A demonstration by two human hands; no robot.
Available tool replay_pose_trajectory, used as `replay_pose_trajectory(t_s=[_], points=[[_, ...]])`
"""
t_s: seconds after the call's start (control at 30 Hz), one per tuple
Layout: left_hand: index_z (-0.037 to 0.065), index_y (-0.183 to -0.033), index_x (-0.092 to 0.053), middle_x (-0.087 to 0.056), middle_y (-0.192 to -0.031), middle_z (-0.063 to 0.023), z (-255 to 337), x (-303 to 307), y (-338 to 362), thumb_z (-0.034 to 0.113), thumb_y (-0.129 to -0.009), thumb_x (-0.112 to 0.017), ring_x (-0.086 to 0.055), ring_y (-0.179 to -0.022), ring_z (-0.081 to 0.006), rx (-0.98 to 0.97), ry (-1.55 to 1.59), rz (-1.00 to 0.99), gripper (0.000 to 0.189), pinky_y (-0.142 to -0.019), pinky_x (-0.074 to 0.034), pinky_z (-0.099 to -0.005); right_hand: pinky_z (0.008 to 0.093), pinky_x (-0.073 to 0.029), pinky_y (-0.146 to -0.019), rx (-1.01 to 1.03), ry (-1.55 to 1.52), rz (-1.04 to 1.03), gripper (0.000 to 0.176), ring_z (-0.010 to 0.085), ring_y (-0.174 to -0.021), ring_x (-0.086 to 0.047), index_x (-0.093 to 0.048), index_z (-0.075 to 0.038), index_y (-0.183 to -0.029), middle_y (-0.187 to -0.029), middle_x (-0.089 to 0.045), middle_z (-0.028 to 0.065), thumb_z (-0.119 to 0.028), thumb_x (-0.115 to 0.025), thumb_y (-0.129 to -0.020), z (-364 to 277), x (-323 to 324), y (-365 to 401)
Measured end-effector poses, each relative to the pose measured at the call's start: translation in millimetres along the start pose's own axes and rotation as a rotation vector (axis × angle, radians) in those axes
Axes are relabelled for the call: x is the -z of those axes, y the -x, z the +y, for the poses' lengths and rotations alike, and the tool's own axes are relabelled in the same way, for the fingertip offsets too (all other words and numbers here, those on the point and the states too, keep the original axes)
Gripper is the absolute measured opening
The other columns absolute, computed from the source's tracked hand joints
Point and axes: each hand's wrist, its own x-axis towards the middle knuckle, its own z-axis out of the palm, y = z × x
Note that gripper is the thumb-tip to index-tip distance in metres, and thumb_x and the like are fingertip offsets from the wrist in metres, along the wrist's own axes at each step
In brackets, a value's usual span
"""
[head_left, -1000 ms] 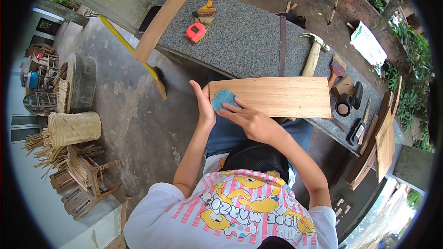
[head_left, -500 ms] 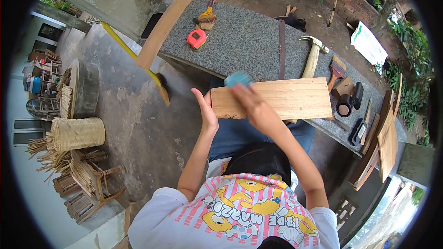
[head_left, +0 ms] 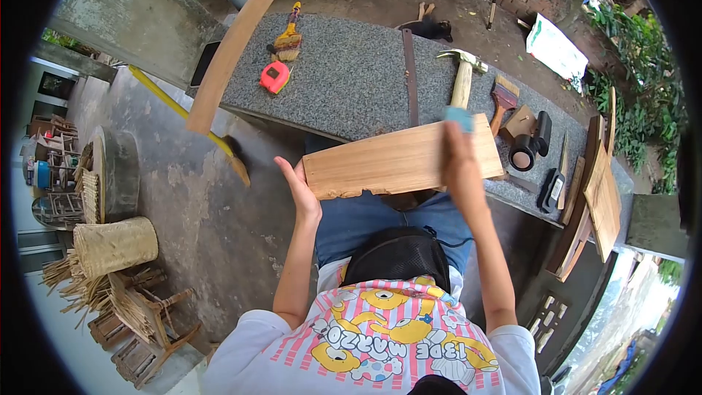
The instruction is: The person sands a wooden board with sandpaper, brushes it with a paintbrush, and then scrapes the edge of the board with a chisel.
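Observation:
A pale wooden board (head_left: 387, 164) with a rough, chipped near edge lies across my lap, against the front of the stone bench. My left hand (head_left: 303, 194) grips its left end, thumb raised at the end and fingers partly hidden under it. My right hand (head_left: 463, 172), smeared by motion, presses on the board's right part. Under its fingertips shows a blue-green piece of what looks like sandpaper (head_left: 459, 118), at the far edge. Just beyond the board are a claw hammer (head_left: 462, 86) and a wide paintbrush (head_left: 504, 102).
On the speckled stone bench (head_left: 344, 66) lie a red tape measure (head_left: 275, 77), a yellow-handled brush (head_left: 289, 40), a dark flat strip (head_left: 411, 77), a wood block (head_left: 518, 123) and a black tool (head_left: 532, 146). A curved slat (head_left: 230, 66) overhangs the left end; more boards (head_left: 601, 197) lean right.
My right hand has slid the blue-green piece from the board's left part to its right part. My left hand keeps its end. The whole view has shifted, so the bench appears further left.

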Motion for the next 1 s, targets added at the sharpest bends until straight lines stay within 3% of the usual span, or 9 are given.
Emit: replay_pose_trajectory(t_s=[0.13, 0.33, 0.47, 0.57, 0.6, 0.63, 0.77, 0.97, 1.0], points=[[0.001, -0.098, -0.062, -0.066, -0.094, -0.0065, -3, 3, -2, 0.079, -0.090, -0.015, -0.059, -0.092, -0.0132, -0.013, -0.044, -0.029, 0.092, -0.089, -0.041, -0.0268, 0.0497, -0.025, -0.116, -0.059, 0.176, 0.058, 0.068, 0.0430, -0.134, -0.039, -0.034, 0.008, -0.142, -0.144, -0.039, 0.0281, 0.015, -0.045, -0.075, 13, -5, 2], [0.001, -0.097, -0.062, -0.066, -0.095, -0.0073, 0, 2, -3, 0.078, -0.091, -0.017, -0.059, -0.092, -0.0139, 0.010, -0.011, -0.025, 0.090, -0.089, -0.041, -0.0273, 0.0503, -0.026, -0.116, 0.631, -0.009, -0.336, 0.066, 0.0389, -0.138, -0.034, -0.036, 0.011, -0.140, -0.145, -0.039, 0.0232, 0.003, -0.053, -0.076, -84, -67, 23], [0.003, -0.095, -0.062, -0.065, -0.094, -0.0056, -1, 2, -3, 0.075, -0.093, -0.018, -0.058, -0.092, -0.0129, 0.044, 0.039, 0.028, 0.085, -0.091, -0.040, -0.0254, 0.0481, -0.025, -0.117, 0.529, -0.116, -0.366, 0.067, 0.0390, -0.136, -0.037, -0.041, 0.005, -0.139, -0.143, -0.043, 0.0213, 0.008, -0.052, -0.073, -62, -49, 23], [0.001, -0.097, -0.062, -0.065, -0.096, -0.0071, -6, 6, -4, 0.075, -0.093, -0.021, -0.059, -0.093, -0.0143, 0.024, 0.003, 0.006, 0.084, -0.092, -0.040, -0.0268, 0.0487, -0.029, -0.114, 0.203, 0.078, -0.030, 0.065, 0.0421, -0.130, -0.041, -0.041, 0.005, -0.138, -0.139, -0.046, 0.0241, 0.013, -0.048, -0.074, -2, -10, 7], [0.000, -0.099, -0.062, -0.066, -0.097, -0.0086, -7, 5, -5, 0.075, -0.092, -0.022, -0.060, -0.095, -0.0156, 0.023, -0.006, 0.002, 0.085, -0.092, -0.040, -0.0279, 0.0491, -0.029, -0.114, -0.083, -0.003, 0.062, 0.060, 0.0423, -0.129, -0.044, -0.041, 0.009, -0.137, -0.137, -0.047, 0.0251, 0.014, -0.046, -0.077, 6, 6, 2], [0.000, -0.099, -0.062, -0.066, -0.097, -0.0086, -8, 4, -5, 0.075, -0.092, -0.022, -0.060, -0.095, -0.0156, 0.025, -0.002, 0.005, 0.085, -0.092, -0.040, -0.0279, 0.0497, -0.028, -0.114, -0.043, 0.206, 0.101, 0.060, 0.0425, -0.130, -0.043, -0.039, 0.010, -0.137, -0.138, -0.047, 0.0262, 0.015, -0.044, -0.078, 29, 15, 2], [0.001, -0.098, -0.062, -0.065, -0.096, -0.0069, -5, -1, -6, 0.074, -0.093, -0.022, -0.059, -0.094, -0.0143, 0.038, -0.021, 0.028, 0.084, -0.092, -0.040, -0.0271, 0.0502, -0.022, -0.117, -0.058, 0.239, 0.053, 0.067, 0.0418, -0.138, -0.033, -0.033, 0.010, -0.141, -0.144, -0.038, 0.0287, 0.013, -0.044, -0.075, 13, -11, 7], [0.002, -0.099, -0.061, -0.064, -0.096, -0.0060, -6, -1, -3, 0.073, -0.094, -0.021, -0.058, -0.093, -0.0134, 0.080, 0.019, 0.033, 0.081, -0.092, -0.040, -0.0265, 0.0475, -0.025, -0.117, 0.624, -0.162, -0.456, 0.074, 0.0333, -0.135, -0.041, -0.041, 0.008, -0.137, -0.140, -0.047, 0.0202, 0.004, -0.062, -0.066, -90, -64, 22], [0.002, -0.099, -0.061, -0.064, -0.096, -0.0062, -6, 0, -4, 0.072, -0.094, -0.022, -0.059, -0.093, -0.0136, 0.102, 0.055, 0.039, 0.081, -0.092, -0.041, -0.0267, 0.0475, -0.025, -0.117, 0.619, -0.164, -0.452, 0.074, 0.0333, -0.135, -0.041, -0.041, 0.008, -0.137, -0.140, -0.047, 0.0202, 0.004, -0.062, -0.066, -92, -60, 22]])
